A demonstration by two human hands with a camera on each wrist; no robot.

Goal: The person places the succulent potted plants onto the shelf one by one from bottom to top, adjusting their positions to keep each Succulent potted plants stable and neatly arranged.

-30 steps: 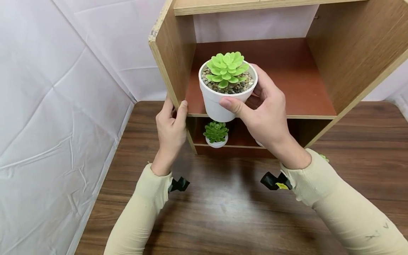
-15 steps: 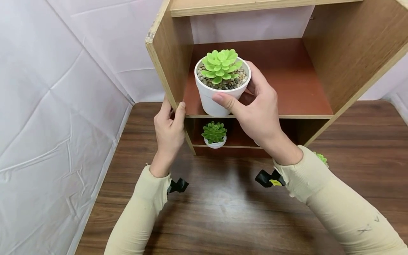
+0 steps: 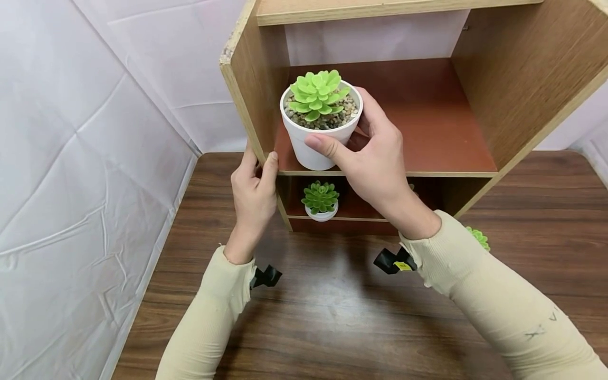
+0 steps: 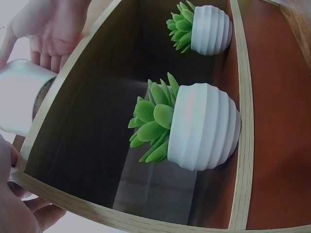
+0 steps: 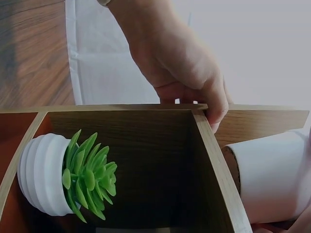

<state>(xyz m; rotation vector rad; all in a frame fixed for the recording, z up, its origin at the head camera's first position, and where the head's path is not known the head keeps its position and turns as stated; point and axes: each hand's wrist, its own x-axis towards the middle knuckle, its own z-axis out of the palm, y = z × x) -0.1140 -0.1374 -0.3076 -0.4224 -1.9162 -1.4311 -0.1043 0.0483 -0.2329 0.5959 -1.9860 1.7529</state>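
Note:
My right hand [image 3: 375,163] holds a white pot [image 3: 311,150] with a light green succulent [image 3: 317,96] and pebbles, thumb on the near side. The pot is at the left front of the brown middle shelf [image 3: 427,116]. In the right wrist view the white pot [image 5: 274,177] tilts, its base close to the shelf board's edge; whether it touches cannot be told. My left hand [image 3: 254,195] grips the front edge of the wooden left side panel [image 3: 252,79], thumb inside. Beneath, a ribbed white pot [image 4: 204,127] with a darker green succulent [image 4: 154,121] stands in the lower compartment.
Another potted succulent [image 4: 211,30] stands farther along the lower compartment. A light green plant [image 3: 478,238] shows partly behind my right sleeve. The shelf unit stands on a dark wood table [image 3: 332,316]. A white cloth wall [image 3: 85,158] is at the left.
My right hand has moved the potted succulent left and slightly farther back, toward the left side panel. My left hand stays on the panel.

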